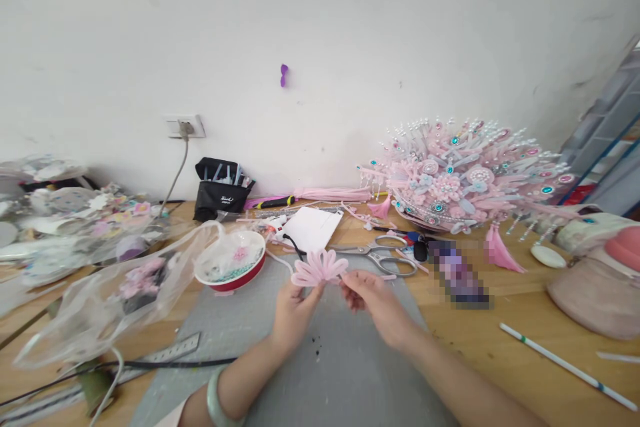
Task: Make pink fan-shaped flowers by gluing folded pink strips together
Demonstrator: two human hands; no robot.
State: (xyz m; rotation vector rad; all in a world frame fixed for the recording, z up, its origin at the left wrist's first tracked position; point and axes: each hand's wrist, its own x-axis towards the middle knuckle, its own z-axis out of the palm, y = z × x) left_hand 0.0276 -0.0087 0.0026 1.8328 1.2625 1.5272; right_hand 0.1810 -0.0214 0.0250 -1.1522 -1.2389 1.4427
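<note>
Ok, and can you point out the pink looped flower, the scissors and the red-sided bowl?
Pink looped flower [321,268]: head view, on its middle loops.
Scissors [371,251]: head view, near the pivot.
Red-sided bowl [246,279]: head view, on its outer wall.

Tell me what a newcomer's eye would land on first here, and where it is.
First, the large pink beaded ornament with teal gems, at the back right of the table. Next, the looped pink flower shape in the left hand, with the right hand at its edge, above the grey mat. A small purple bow shape stands out on the pale wall.
</note>
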